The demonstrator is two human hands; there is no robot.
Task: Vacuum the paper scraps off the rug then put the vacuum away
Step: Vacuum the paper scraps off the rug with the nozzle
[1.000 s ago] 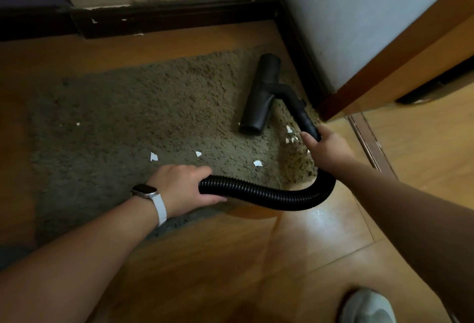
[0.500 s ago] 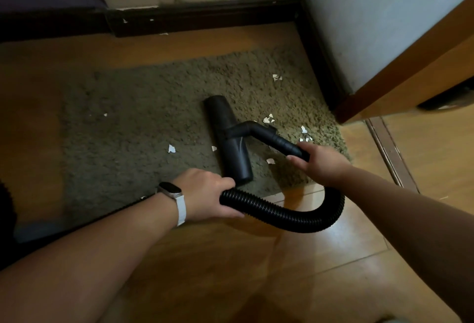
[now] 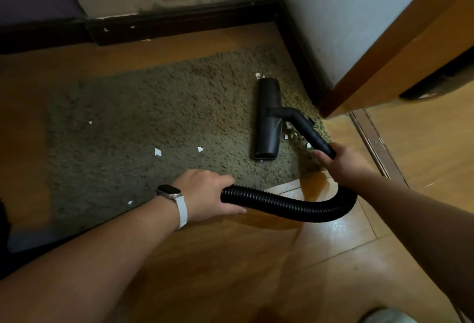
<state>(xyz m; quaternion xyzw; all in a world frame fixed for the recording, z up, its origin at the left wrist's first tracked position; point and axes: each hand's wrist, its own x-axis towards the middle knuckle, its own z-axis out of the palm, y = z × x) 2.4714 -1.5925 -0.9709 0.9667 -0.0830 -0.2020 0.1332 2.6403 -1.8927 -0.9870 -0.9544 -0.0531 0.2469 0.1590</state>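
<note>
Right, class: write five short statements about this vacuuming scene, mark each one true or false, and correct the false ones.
1. The left hand grips the ribbed hose. True.
2. The floor head rests on the bare wooden floor. False: it lies on the rug.
3. The right hand holds the rigid tube that leads to the floor head. True.
4. The rug is free of paper scraps. False: several white scraps lie on it.
5. The watch is on the right wrist. False: it is on the left wrist.
</note>
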